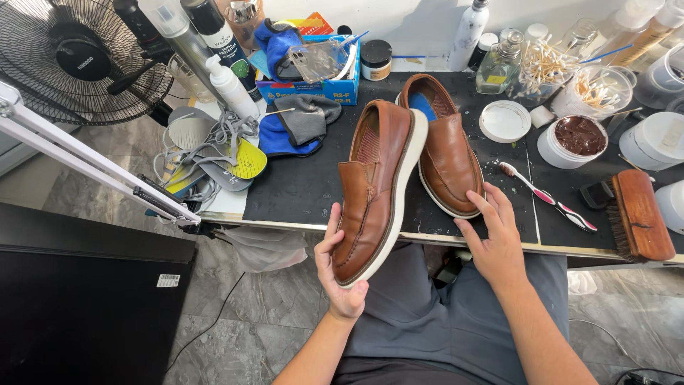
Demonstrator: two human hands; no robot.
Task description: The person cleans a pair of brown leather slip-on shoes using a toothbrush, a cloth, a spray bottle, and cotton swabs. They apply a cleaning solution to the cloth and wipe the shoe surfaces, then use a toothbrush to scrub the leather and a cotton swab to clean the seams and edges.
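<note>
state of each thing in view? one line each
Left hand: grip shut on raised shoe.
Raised shoe: held tilted on its side, off the mat.
Right hand: open, fingertips on second shoe's toe.
Second shoe: flat on the black mat.
Polish tub: open, white lid beside it.
Toothbrush: lying flat.
Wooden brush: lying on mat.

One head-worn camera looks steeply down, close over the worktable (306, 192) edge and lap.

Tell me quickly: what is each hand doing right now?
Left hand: closed around the toe of a brown shoe.
Right hand: open, fingers touching the second shoe on the table.
</note>
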